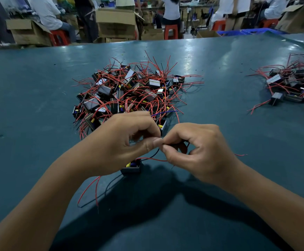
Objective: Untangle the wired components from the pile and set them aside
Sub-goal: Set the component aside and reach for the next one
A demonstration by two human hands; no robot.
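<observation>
Near the table's [38, 91] front edge, both hands met over one component [131, 167]. Left hand [122, 142] and right hand [200, 151] each had thumb and forefinger curled, pinching its black wire [155, 154] where the fingertips touched. Component sat under the left hand, red wires trailing. Pile [129, 91] lay just beyond; sorted group [294, 82] far right.

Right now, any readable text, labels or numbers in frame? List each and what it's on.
None readable.
Small black box components with red wires in the centre pile: pale top faces, no legible print.
Smaller set-aside pile at right: nothing legible.
Brown cardboard boxes behind the green table: any marks are too blurred.
Black component under the hands: no visible marking.
</observation>
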